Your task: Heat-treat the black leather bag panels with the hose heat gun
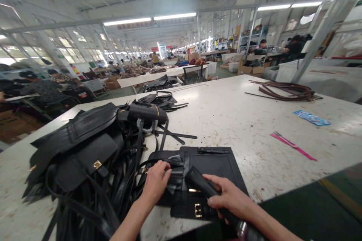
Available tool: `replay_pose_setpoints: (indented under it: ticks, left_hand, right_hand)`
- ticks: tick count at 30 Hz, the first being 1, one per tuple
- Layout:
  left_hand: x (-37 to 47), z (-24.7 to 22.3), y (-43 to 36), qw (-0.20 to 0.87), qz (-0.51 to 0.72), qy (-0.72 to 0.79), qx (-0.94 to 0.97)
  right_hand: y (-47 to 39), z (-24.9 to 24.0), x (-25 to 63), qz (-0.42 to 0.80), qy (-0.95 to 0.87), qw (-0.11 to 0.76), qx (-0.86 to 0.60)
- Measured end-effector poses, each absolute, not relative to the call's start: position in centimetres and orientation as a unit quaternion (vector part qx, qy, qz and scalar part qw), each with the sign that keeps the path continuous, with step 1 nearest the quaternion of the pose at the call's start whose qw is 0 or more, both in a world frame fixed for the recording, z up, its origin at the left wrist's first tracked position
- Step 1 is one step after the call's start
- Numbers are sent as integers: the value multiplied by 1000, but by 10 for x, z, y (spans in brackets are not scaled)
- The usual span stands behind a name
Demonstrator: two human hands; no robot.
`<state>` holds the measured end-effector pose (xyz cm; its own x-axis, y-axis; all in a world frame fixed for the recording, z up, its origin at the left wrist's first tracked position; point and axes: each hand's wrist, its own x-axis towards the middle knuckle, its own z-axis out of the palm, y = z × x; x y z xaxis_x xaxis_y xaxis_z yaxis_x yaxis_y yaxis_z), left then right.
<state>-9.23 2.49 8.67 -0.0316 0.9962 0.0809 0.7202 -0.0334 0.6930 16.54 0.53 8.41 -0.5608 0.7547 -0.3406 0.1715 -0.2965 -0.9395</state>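
A black leather bag (pixel 213 163) lies flat at the table's near edge, with a gold buckle (pixel 198 211) and a short gold zipper (pixel 194 190) on it. My left hand (pixel 156 180) rests on the bag's left part, fingers curled and closed on the folded side strips. In my right hand (pixel 226 197) is a black tapered tube-like tool (pixel 202 182) with a silver collar (pixel 243 229). The fingers wrap round it, and its wide end hangs over the middle of the bag. What kind of tool it is cannot be made out.
Black bags (pixel 85 146) with tangled straps are heaped on the left of the white table (pixel 223 112). To the right lie pink-handled snippers (pixel 294 146), a blue patterned strip (pixel 312 117) and coiled brown straps (pixel 285 91). Other people work at tables farther back.
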Motion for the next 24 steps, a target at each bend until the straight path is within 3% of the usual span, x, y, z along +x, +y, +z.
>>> replay_pose_setpoints:
  ticks: [5,10,16,21,24]
  left_hand:
    - [-107,45,-7,136,258,638,713]
    - [-116,11,-17,84,295,638,706]
    - [-118,5,-20,63,311,634,705]
    - [-116,6,-20,55,330,626,704]
    - [-119,10,-32,50,333,611,717]
  right_hand:
    - [26,102,142,651,-621,158,-407]
    - [50,123,109,567,-697,127,-420]
    - [39,126,114,540,-696,170,-441]
    - [41,112,119,608,-654,113,-437]
    - [43,106,106,602,-645,159,-443]
